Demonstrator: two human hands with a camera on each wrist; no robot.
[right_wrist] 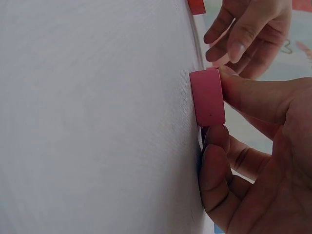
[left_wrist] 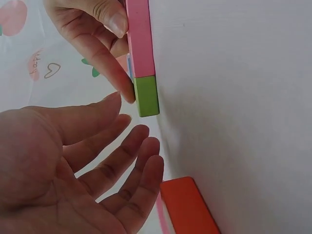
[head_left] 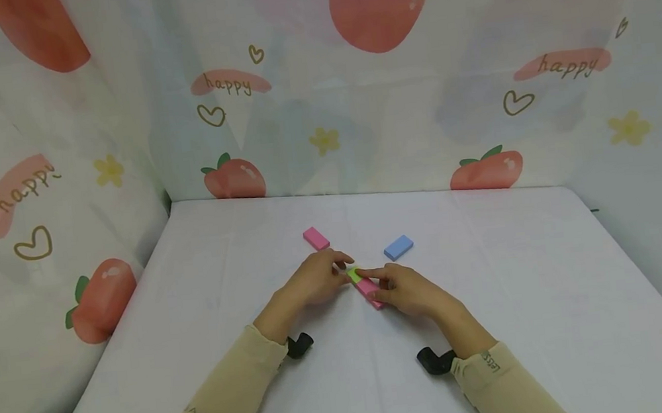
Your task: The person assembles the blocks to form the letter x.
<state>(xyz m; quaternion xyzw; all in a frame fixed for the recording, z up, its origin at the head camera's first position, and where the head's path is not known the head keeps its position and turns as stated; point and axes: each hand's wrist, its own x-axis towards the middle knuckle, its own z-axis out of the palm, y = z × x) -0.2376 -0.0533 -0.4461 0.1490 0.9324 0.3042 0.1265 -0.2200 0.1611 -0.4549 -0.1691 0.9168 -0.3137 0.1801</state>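
Observation:
A pink block (head_left: 367, 287) and a green block (head_left: 353, 273) lie end to end on the white table (head_left: 493, 271). My right hand (head_left: 408, 287) pinches the pink one between thumb and fingers, as the right wrist view also shows of the pink block (right_wrist: 208, 97). Its index finger reaches along to the green block (left_wrist: 147, 96). Beside the green end, my left hand (head_left: 320, 277) holds nothing, its fingers loosely bent and apart in the left wrist view. An orange block (left_wrist: 190, 204) lies just past its fingertips there; in the head view it does not show.
Farther back on the table are another pink block (head_left: 316, 238), beyond my left hand, and a blue block (head_left: 399, 247), beyond my right. A printed cloth (head_left: 382, 115) hangs along the table's back and sides. Black wrist mounts (head_left: 435, 360) stick out inward from both sleeves.

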